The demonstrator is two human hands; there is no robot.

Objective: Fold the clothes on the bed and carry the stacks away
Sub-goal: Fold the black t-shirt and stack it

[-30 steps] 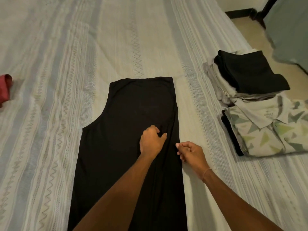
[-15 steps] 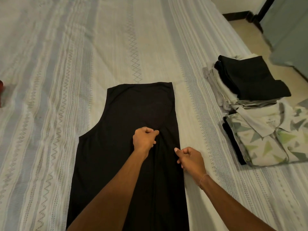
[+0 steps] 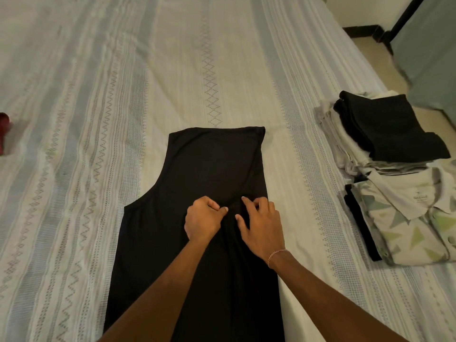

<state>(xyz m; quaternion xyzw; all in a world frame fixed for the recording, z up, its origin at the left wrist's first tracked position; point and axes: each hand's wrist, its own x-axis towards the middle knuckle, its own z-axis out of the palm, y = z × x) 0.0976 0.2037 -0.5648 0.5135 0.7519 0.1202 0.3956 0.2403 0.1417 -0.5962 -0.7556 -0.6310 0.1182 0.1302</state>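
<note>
A black sleeveless garment (image 3: pixel 212 164) lies flat and lengthwise on the bed (image 3: pixel 172 70), with its right side folded in to a straight edge. My left hand (image 3: pixel 202 220) sits on the middle of it, thumb and curled fingers pinching a small ridge of the black cloth. My right hand (image 3: pixel 261 225) lies right beside it on the garment, fingers bent, fingertips and thumb touching the cloth.
Two folded stacks sit at the bed's right edge: one topped by a black piece (image 3: pixel 389 127), the nearer topped by a triangle-patterned collared shirt (image 3: pixel 407 218). A red cloth (image 3: pixel 3 129) shows at the far left. Floor (image 3: pixel 365 50) and a grey-green panel (image 3: pixel 429 45) lie beyond the right edge.
My right hand let go of the garment's right edge and moved left onto the cloth beside my left hand. My left hand kept its pinch.
</note>
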